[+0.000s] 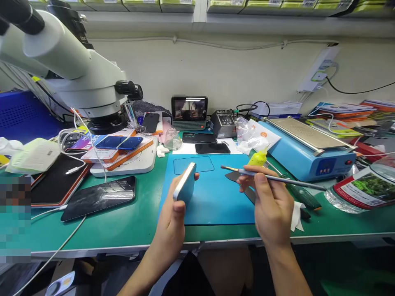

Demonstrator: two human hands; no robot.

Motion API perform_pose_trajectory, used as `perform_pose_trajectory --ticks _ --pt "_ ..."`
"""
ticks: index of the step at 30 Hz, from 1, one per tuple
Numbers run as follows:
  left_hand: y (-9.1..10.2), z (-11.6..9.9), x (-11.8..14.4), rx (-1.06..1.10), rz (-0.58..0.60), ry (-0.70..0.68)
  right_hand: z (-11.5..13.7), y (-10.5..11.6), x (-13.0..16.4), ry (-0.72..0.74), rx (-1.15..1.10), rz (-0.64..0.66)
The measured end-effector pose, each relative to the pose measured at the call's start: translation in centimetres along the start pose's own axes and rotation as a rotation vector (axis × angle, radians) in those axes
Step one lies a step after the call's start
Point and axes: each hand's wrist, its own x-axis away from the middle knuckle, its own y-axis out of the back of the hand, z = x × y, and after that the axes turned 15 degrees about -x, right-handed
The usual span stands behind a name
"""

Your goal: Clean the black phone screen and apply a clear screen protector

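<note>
My left hand (pixel 171 222) is closed around a smartphone (pixel 186 183), which stands tilted on edge above the blue mat (pixel 212 209). Its pale side edge faces me, and the fingers behind it are partly hidden. A slim paintbrush (pixel 286 180) is pinched in my right hand (pixel 273 205), its small dark tip pointing left toward the phone. Tip and phone are apart. Beneath my right hand a dark flat piece (pixel 233 176) lies on the mat. Just behind that hand is a yellow bottle (pixel 258 157).
A microscope (pixel 77 78) overhangs the left side. A black smartphone (pixel 101 197) and a white cable lie below it. To the right stand a blue heating plate unit (pixel 308 152) and a large clear bottle (pixel 364 187). A screen device (pixel 189 113) stands at the back.
</note>
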Motion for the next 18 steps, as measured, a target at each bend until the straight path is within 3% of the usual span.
perform_pose_trajectory --ticks 4,7,14,18 --pt "0.2 1.4 0.2 0.046 -0.025 0.116 -1.2 -0.5 0.4 -0.180 -0.047 -0.005" --pt "0.2 1.5 0.1 0.117 -0.076 0.167 -1.7 -0.2 0.4 -0.206 -0.035 -0.018" --pt "-0.3 -1.3 -0.8 0.393 -0.166 0.249 -1.4 -0.2 0.5 -0.206 -0.052 -0.078" --pt "0.3 -3.2 -1.6 0.642 -0.236 0.419 -1.4 -0.1 0.3 -0.231 -0.085 -0.101"
